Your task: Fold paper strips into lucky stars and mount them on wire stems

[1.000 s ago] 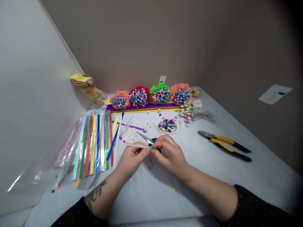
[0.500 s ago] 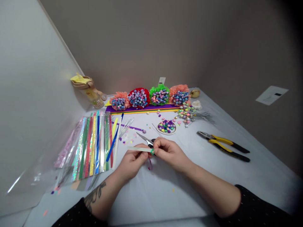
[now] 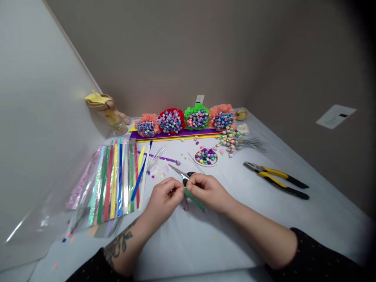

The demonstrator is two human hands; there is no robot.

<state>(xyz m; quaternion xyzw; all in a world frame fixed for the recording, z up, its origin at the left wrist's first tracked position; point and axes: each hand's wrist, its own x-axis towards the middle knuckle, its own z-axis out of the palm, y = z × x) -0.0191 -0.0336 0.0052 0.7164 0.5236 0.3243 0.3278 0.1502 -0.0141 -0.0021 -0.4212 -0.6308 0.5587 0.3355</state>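
Observation:
A green paper strip [image 3: 195, 201] runs from between my fingertips down to the right, under my right hand. My left hand [image 3: 167, 196] is closed, thumb and finger pinching the strip's upper end. Facing it, my right hand [image 3: 207, 191] pinches the same strip; the exact folds at the fingertips are hidden. Just beyond my hands lie scissors [image 3: 178, 170], blades pointing to the far left, handles partly behind my right hand. A thin purple curl [image 3: 186, 204] lies on the table below my fingertips.
Shiny strips in clear packets [image 3: 113, 180] lie at left. Behind the hands stands a small dish of folded stars [image 3: 205, 156]. Star-filled paper flowers [image 3: 196, 118] line the back. Pliers [image 3: 276, 178] lie at right, near thin wires [image 3: 252, 144].
The strip has swung from pointing left, pale side showing, to pointing down right with its green side showing. My fingertips stay close together and have shifted slightly.

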